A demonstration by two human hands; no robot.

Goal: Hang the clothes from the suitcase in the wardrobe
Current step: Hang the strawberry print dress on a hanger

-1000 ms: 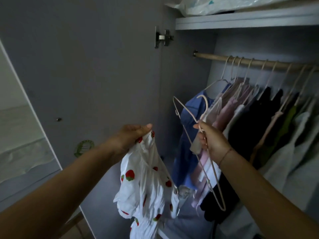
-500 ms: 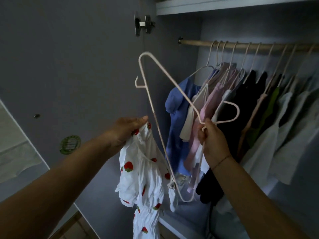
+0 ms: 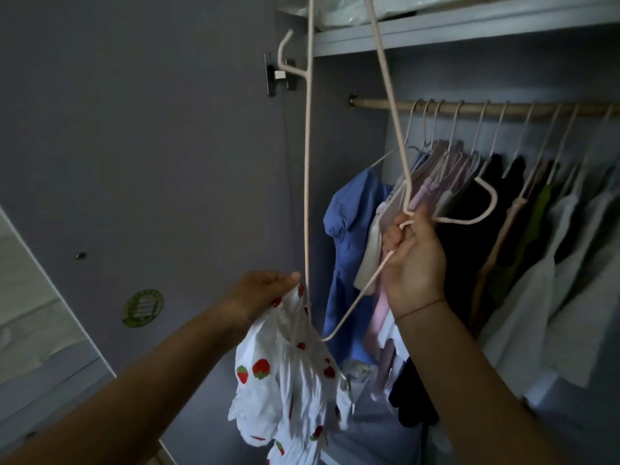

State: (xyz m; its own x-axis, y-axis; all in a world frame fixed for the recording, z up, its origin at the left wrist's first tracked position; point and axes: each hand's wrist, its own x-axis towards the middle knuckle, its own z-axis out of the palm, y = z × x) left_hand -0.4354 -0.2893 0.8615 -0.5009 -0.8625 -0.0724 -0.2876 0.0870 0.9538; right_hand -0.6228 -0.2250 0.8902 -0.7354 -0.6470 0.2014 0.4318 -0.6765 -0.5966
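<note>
Below the rail, a hanger is gripped at its neck by the curled fingers of the right hand. Lower left of the rail, a strawberry-print garment is pinched by the left hand. The garment may be dropped, or snagged by the hanger end, if threaded carelessly.

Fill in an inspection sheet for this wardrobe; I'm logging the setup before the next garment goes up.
Surface: nothing seen.
Job's things: strawberry-print garment, not yet on the pink hanger, which is held upended.
Clutter: plastic bag on the top shelf.
Grippers: left hand pinches the garment's top; right hand grips the hanger near its hook.
Cables: nothing seen.
Surroundings: rail carrying hung clothes, bare at its left end; open door with a hinge and green sticker.
</note>
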